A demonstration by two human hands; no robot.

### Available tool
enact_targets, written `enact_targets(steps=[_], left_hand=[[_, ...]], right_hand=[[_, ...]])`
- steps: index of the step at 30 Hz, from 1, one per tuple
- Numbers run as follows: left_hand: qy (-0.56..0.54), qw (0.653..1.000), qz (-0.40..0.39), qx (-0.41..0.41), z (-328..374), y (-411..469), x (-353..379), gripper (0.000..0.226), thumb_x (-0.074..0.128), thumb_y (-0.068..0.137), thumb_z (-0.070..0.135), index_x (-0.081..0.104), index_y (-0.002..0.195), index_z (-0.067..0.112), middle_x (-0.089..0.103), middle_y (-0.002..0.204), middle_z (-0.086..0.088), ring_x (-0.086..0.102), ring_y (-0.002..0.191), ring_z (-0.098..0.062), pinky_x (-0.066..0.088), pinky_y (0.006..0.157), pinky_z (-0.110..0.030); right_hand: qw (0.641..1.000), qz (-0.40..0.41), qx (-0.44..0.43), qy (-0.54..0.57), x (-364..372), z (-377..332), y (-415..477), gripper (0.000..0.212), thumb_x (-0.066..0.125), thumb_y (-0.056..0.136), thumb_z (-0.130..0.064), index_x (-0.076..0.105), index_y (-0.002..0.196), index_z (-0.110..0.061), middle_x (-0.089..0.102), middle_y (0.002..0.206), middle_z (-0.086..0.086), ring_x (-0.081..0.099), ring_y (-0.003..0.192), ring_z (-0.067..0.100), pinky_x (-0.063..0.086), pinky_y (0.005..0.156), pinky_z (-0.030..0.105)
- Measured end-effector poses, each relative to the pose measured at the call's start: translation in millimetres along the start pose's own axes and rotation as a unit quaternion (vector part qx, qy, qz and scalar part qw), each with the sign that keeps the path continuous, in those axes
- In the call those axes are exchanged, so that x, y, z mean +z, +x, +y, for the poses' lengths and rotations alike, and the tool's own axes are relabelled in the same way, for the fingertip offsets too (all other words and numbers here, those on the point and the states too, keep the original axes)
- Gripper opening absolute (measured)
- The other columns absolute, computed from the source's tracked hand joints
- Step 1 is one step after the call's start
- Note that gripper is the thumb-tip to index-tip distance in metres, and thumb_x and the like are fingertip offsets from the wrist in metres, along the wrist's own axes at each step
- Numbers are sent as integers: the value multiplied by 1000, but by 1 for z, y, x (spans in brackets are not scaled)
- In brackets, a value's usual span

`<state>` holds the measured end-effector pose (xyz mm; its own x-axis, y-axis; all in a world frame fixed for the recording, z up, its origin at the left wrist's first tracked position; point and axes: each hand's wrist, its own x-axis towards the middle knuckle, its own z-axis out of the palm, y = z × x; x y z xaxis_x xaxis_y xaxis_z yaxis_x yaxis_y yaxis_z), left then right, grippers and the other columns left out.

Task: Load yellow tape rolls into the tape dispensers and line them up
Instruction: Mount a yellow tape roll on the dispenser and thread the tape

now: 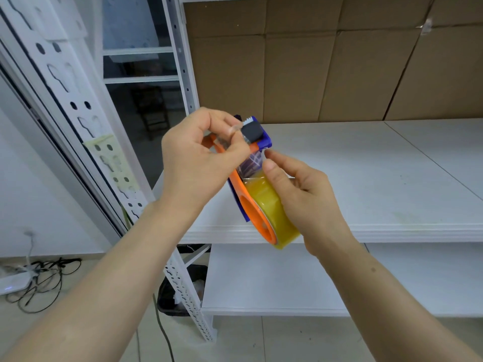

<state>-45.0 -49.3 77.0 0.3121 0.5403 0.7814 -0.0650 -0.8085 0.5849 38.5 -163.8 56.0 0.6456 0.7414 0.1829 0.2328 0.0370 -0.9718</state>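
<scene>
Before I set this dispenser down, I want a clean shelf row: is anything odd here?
Nothing looks damaged. The yellow tape roll sits on the dispenser, held in both hands above the shelf. The shelf shows only faint smudges.

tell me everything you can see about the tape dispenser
The tape dispenser is plastic, with a blue frame, an orange wheel and a black roller beside a toothed blade at its top. A yellow tape roll sits on the wheel. It is held tilted in the air before the white shelf. The right hand cups the roll; the left hand pinches the clear tape end near the roller.
</scene>
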Motion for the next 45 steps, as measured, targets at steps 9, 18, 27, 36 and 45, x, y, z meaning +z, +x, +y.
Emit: enact_targets(steps=[9,18,27,36,45], left_hand=[[92,992,-17,79,-1,-4,-2,12,60,84,12,63,80,1,68,90,-3,63,85,-12,56,71,-36],[161,978,1,135,1,-6,-1,13,57,85,12,59,78,1,65,88,-6,58,83,-13,52,65,-30],[119,989,1,90,3,-2,-1,12,58,87,14,59,83,2,59,99,10,59,92,-8,48,67,-12],[122,988,-27,90,4,-2,-4,13,59,89,15,64,85,4,60,98,13,58,91,5,47,76,-10],[155,986,-11,66,11,-4,-2,19,61,89,25,68,85,8,71,83,-2,65,79,-13,54,67,-30]], right_hand=[[991,-2,-76,-110,4,5,-4,43,41,96,-38,33,136,-49,69,103,-5,63,93,20,52,87,43],[993,24,-70,-91,8,5,-13,19,47,90,-48,36,106,-44,67,73,8,65,70,33,54,67,52],[991,-5,-128,-44,10,9,-19,13,46,87,-47,46,95,-56,67,89,-11,66,75,32,55,68,51],[993,-10,-117,-29,5,8,-12,27,52,93,-29,61,116,-39,63,90,-32,61,92,-3,52,88,27],[997,-41,-38,-44,1,3,-11,34,44,94,-36,56,125,-32,58,83,-31,59,77,-6,49,71,13]])
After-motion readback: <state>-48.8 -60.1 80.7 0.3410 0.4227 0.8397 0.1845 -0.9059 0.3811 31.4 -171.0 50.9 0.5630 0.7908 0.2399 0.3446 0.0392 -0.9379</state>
